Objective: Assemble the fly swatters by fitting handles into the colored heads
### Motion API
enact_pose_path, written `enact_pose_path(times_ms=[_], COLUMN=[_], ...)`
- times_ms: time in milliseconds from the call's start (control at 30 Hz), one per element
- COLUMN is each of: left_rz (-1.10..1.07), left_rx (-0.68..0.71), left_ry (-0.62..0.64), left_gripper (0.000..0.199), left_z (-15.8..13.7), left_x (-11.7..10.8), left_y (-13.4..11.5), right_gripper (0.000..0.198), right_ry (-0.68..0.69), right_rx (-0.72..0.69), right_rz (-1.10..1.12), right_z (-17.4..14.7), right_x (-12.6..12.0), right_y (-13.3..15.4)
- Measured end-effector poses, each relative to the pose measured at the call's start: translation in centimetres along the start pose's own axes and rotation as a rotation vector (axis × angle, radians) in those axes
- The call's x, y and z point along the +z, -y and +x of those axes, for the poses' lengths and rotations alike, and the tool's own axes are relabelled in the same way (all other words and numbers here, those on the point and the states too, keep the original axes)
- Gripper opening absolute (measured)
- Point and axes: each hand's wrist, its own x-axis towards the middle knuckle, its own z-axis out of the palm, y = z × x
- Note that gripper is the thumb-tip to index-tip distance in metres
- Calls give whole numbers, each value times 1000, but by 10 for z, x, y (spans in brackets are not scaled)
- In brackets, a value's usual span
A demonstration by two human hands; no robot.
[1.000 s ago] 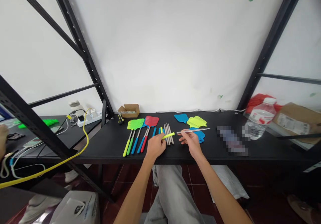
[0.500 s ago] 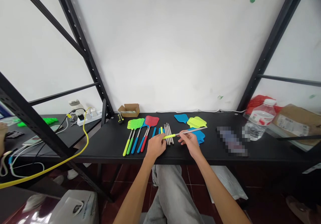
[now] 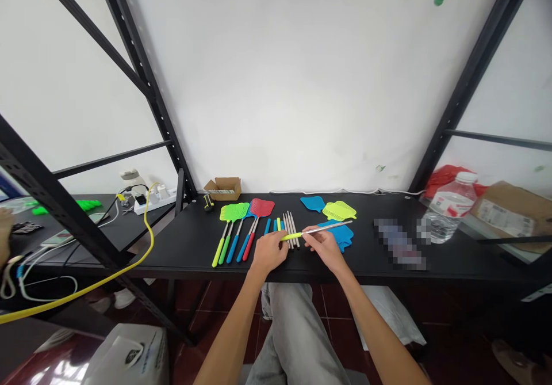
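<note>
My left hand (image 3: 269, 251) is closed around a yellow fly swatter handle (image 3: 293, 236) above the front of the black table. In a pinch, my right hand (image 3: 326, 248) grips a thin silver rod (image 3: 334, 226) whose left end meets the handle. The rod points right and slightly up. Behind my hands lie several loose metal rods (image 3: 290, 224) beside blue and yellow handles (image 3: 267, 226). Blue swatter heads (image 3: 340, 235) lie partly behind my right hand, with yellow heads (image 3: 339, 210) and another blue head (image 3: 313, 203) farther back.
Several whole fly swatters (image 3: 236, 235) in green, blue and red lie to the left. Behind them stand a small open cardboard box (image 3: 223, 189) and a black-and-yellow object (image 3: 208, 203). A water bottle (image 3: 451, 206) stands at right. A yellow cable (image 3: 150, 241) hangs at left.
My right hand has slid slightly left, closer to the yellow handle. The rod's far end has shifted a little left too. My left hand keeps its hold.
</note>
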Motion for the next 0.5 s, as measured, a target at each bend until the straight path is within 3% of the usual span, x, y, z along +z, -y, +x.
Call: enact_pose_path(times_ms=[233,500], left_rz=[-72,-89], left_rx=[49,14], left_ry=[-10,-15], left_gripper=[12,17], left_z=[0,1], left_x=[-1,-1], left_y=[-1,1], right_gripper=[37,44], right_ry=[68,-200], right_rx=[1,79], right_rz=[-28,361], right_z=[0,4], right_x=[2,-4], right_y=[1,-3])
